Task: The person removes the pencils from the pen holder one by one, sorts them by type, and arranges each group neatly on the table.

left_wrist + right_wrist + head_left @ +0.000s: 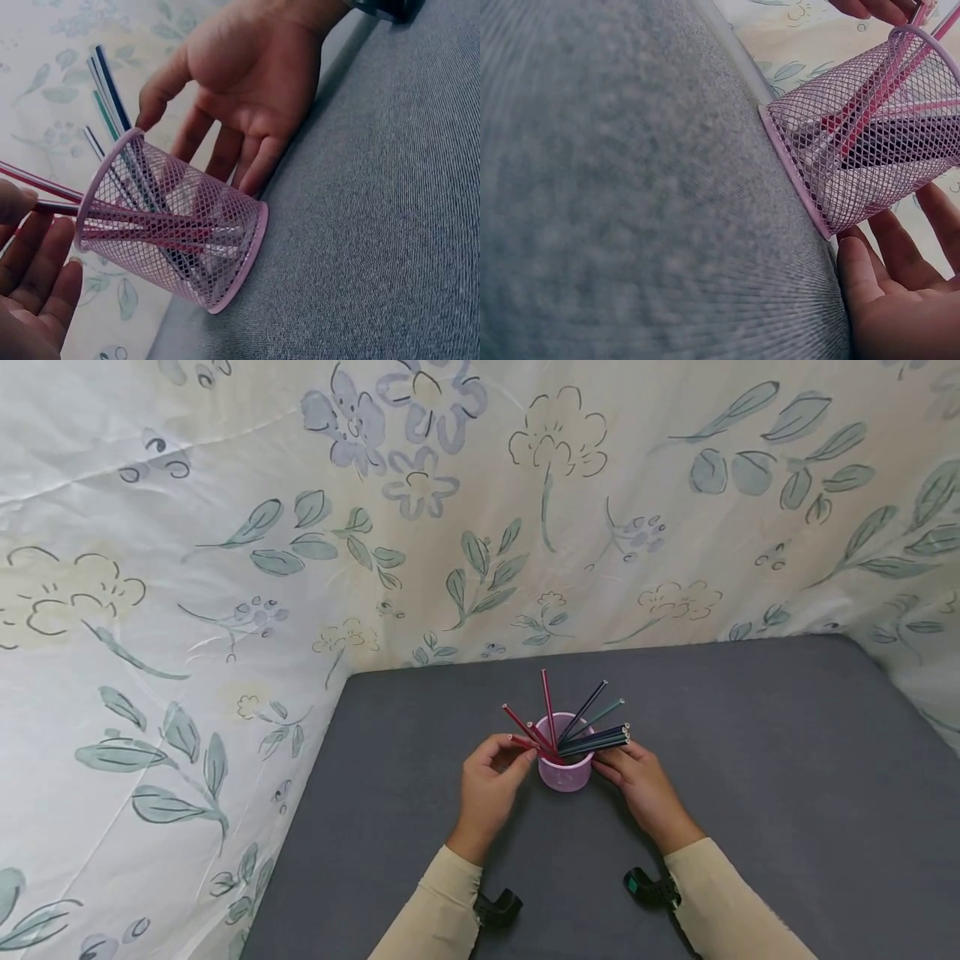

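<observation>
Mesh cup [566, 778], pale pink and see-through, stands upright on the grey counter [795, 777], with red, green and dark-blue pencils [596, 742] fanning over its rim. Left grip [487, 787] pinches a red pencil [519, 741]; right grip [643, 782] rests relaxed fingers against the cup's side.

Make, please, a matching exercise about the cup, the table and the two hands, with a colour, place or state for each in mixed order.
1. Cup
2. Left hand
3. Table
4. Right hand

A. Grey
B. Beside the cup, near the dark pencils
C. Pink mesh
D. Pinches a red pencil

Right pairs: 1-C, 2-D, 3-A, 4-B.
</observation>
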### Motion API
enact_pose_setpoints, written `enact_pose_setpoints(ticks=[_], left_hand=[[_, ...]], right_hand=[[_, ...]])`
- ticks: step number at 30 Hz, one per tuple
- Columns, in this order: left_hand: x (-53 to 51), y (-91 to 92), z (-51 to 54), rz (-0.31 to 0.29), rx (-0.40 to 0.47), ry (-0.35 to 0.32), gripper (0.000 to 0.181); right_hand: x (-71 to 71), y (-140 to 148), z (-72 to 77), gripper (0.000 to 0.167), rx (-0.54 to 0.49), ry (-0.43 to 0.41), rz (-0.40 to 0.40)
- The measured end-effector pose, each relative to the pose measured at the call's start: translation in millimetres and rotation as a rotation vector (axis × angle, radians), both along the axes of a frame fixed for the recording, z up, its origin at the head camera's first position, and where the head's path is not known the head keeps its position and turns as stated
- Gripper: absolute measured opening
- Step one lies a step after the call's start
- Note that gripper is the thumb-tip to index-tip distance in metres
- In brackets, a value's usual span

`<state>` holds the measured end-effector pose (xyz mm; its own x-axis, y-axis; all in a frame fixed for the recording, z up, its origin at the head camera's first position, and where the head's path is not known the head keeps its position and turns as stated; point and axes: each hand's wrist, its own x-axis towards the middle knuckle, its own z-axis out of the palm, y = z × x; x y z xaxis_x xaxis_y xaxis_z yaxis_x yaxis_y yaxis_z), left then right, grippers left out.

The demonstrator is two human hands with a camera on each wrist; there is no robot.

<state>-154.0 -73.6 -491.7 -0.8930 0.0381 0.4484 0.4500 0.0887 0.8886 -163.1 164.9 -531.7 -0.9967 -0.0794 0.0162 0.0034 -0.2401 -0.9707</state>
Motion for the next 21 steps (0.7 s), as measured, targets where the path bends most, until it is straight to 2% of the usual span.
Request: enact_pose_setpoints(ticks=[11, 17, 21], left_hand=[[-2.3, -0.5, -1.2, 0.006, 0.03, 0.05, 0.013], [-3.1, -3.6, 7.2, 0.012, 0.08, 0.088, 0.012], [-2.9, -8.6, 14.8, 0.019, 0.095, 0.088, 0.012]], right_hand=[[-1.8, 0, -1.1, 0.047, -0.009, -0.008, -0.019], [-2.0, 1, -0.6, 0.049, -0.012, -0.017, -0.005], [-1.6, 1, 0.8, 0.051, -0.004, -0.026, 0.007]])
